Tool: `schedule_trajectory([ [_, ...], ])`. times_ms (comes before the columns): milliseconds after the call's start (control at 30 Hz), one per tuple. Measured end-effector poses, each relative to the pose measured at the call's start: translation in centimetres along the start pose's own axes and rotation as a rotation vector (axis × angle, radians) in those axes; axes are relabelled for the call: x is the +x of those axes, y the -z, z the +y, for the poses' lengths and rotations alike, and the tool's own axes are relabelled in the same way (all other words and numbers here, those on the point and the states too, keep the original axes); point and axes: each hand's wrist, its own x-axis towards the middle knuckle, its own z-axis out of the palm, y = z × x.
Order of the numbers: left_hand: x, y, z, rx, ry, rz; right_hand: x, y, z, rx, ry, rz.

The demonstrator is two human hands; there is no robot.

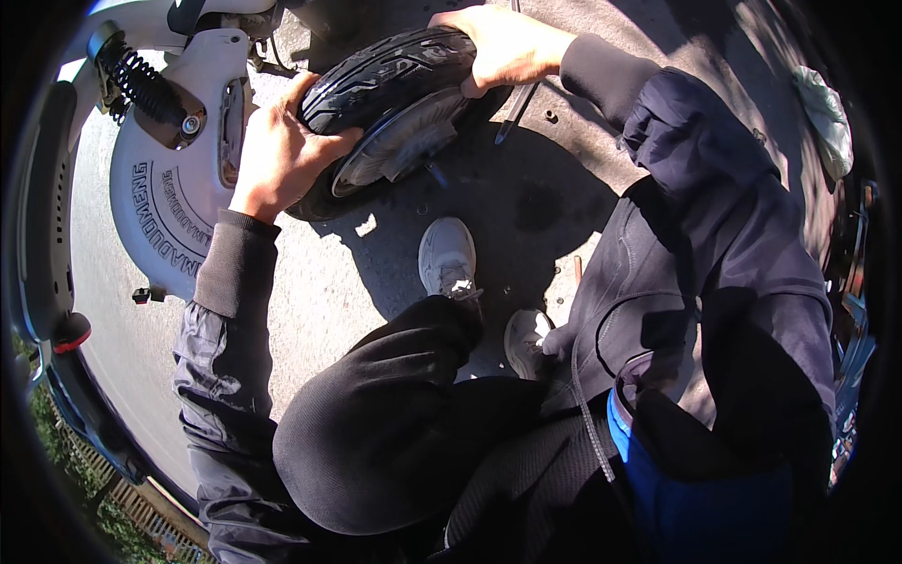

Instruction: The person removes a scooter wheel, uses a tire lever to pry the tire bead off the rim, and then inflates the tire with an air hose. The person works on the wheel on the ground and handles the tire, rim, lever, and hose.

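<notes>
Hands grip a small black scooter wheel [395,103] from both sides as we crouch over the pavement [319,282]. Our left hand [277,155] is wrapped around the near-left part of the tyre, fingers curled over the tread; our right hand [503,47] clasps the far-right part from above. The wheel sits tilted, its silver hub [399,141] facing us, just beside the white rear body of a scooter [178,207] lying at the left, whose black coil spring [141,80] shows near the top. Below the wheel, our white shoes [446,258] rest on the shadowed ground. A slim metal tool [515,111] lies just under the right hand.
</notes>
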Motion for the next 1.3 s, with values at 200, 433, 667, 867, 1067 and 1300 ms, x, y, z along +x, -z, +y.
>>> schedule_trajectory([
  [200,-2.3,-0.3,1.3,0.008,0.0,0.069,-1.5,1.6,-3.5,0.042,0.013,-0.019],
  [433,-6.4,-4.6,-0.6,-0.592,0.185,0.178,-0.5,4.1,-7.9,0.082,-0.064,-0.164],
  [667,-5.3,-5.1,-1.8,-0.445,0.191,-0.015,2.6,3.1,-5.0,0.26,0.45,-0.187],
  [867,-0.4,-2.1,2.0,-0.232,-0.082,-0.112,2.6,5.2,-9.2,-0.124,0.292,-0.286],
  [1067,-0.1,-2.2,0.6,-0.269,-0.091,-0.06,-1.3,7.8,-11.2,0.074,0.372,-0.024],
  [1300,-0.4,-2.4,0.3,-0.331,-0.093,-0.013,-5.3,2.9,4.0,0.747,-0.261,0.672],
])
